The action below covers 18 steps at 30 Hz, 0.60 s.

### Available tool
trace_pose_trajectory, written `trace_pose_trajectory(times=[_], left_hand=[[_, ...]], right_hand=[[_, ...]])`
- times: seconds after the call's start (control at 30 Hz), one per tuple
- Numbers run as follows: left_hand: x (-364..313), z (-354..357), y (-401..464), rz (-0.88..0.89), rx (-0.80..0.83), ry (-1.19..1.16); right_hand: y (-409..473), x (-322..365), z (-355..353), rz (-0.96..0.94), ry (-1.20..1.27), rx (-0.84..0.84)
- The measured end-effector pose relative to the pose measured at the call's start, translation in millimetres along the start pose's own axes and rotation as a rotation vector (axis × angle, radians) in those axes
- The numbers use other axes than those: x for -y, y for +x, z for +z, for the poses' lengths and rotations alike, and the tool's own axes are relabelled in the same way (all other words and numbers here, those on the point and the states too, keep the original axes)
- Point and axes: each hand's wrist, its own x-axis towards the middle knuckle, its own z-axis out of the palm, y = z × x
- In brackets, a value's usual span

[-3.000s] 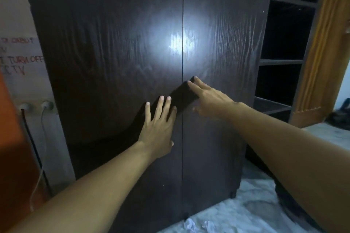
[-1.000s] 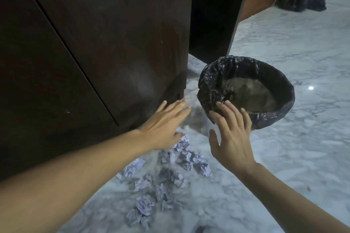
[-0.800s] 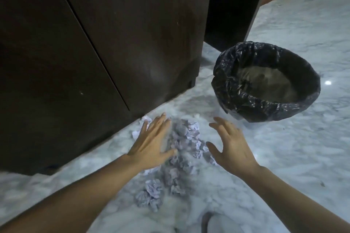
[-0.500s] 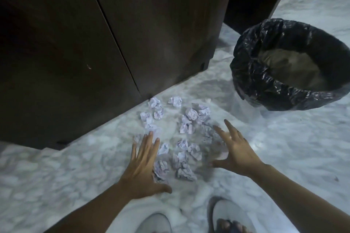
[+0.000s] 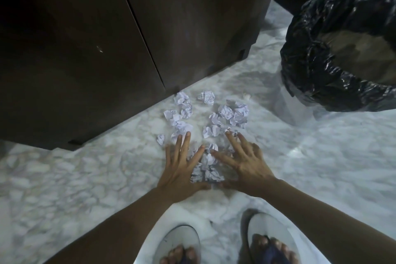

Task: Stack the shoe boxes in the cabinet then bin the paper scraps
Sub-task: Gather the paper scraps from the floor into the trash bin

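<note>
Several crumpled paper scraps [image 5: 227, 113] lie on the marble floor just in front of the dark wooden cabinet [image 5: 128, 28], whose two doors are closed. My left hand [image 5: 182, 165] and my right hand [image 5: 242, 163] rest flat on the floor with fingers spread, on either side of the nearest scraps [image 5: 206, 167]. Neither hand has closed around any paper. A bin [image 5: 304, 58] lined with a black bag stands at the upper right, its mouth open. No shoe boxes are visible.
White marble floor [image 5: 321, 167] stretches to the right and left. My two feet in sandals [image 5: 270, 240] show at the bottom edge. A dark open shelf gap sits behind the bin beside the cabinet.
The view dropped from the closed cabinet doors to the floor. Both hands came down from the doors and moved together around the nearest paper scraps.
</note>
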Motion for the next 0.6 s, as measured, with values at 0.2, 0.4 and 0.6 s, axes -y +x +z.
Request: trace_pose_trajectory(times=[0.2,0.4,0.6], left_hand=[[1.6,2.7,8.2,-0.06,-0.078,0.04],[2.8,9.8,7.3,-0.064,-0.067,-0.001],[3.8,10.4,9.8,-0.042,-0.168,-0.036]], right_hand=[[2.6,-2.3,-1.3,-0.011,0.086,-0.062],[-0.1,-3.9,-5.3,0.053,0.228,-0.129],[2.8,-5.7,-7.2,0.073,0.254,-0.167]])
